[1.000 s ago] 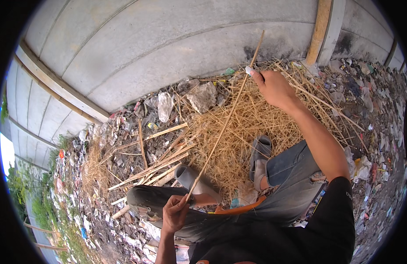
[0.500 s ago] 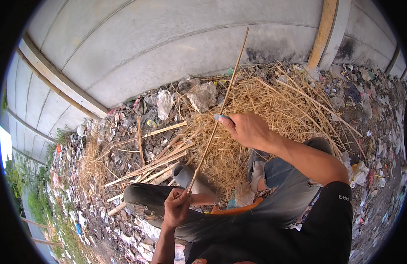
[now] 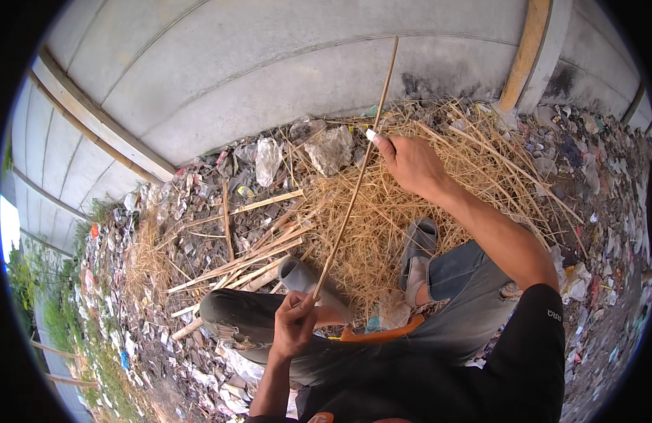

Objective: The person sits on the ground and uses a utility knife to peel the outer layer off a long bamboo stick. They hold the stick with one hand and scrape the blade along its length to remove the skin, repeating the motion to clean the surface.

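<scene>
- The left hand point(image 3: 295, 326) is clamping the stick point(image 3: 359, 170), which is slanting over the straw point(image 3: 382, 229).
- The right hand point(image 3: 414, 166) is pinching a pale piece point(image 3: 371, 135) against it; uneven pressing might be cracking it.

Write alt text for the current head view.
A person's left hand grips the lower end of a long, thin stick, while the right hand holds a small pale object at it farther up. Straw-like strands and wood strips lie scattered before a grey wall.
</scene>
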`<control>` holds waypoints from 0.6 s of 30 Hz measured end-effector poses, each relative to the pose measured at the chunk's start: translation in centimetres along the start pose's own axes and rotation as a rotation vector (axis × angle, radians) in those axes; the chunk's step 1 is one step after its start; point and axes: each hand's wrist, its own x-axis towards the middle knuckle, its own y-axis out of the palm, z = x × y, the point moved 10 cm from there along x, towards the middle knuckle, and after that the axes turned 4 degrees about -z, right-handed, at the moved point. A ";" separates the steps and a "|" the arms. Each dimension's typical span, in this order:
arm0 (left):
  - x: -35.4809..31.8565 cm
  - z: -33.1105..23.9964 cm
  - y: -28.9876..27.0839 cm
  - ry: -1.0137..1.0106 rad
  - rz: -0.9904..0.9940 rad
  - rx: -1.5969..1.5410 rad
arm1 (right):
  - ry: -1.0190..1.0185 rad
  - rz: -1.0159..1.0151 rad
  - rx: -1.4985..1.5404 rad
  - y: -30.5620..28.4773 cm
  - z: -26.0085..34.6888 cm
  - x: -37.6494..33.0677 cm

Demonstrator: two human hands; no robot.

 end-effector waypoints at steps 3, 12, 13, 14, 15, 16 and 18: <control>1.0 0.2 1.1 -0.031 -0.013 -0.034 | -0.178 0.084 0.078 4.2 4.7 -5.3; 3.5 -1.1 2.3 -0.026 -0.070 -0.110 | -0.106 0.111 0.112 3.8 4.5 -4.6; 3.7 -1.5 2.3 -0.003 -0.074 -0.090 | -0.126 0.121 0.102 3.5 5.1 -5.0; 3.4 -1.7 2.1 0.008 -0.067 -0.065 | -0.134 0.135 0.102 3.6 5.6 -5.5; 3.2 -1.9 2.0 0.019 -0.061 -0.039 | 0.010 0.245 0.110 3.7 4.1 -4.4; 3.0 -2.0 1.8 0.030 -0.055 -0.014 | -0.004 0.206 0.145 3.9 4.1 -4.1; 3.6 -1.5 2.4 -0.009 -0.056 -0.075 | -0.042 0.126 0.184 3.5 4.0 -3.6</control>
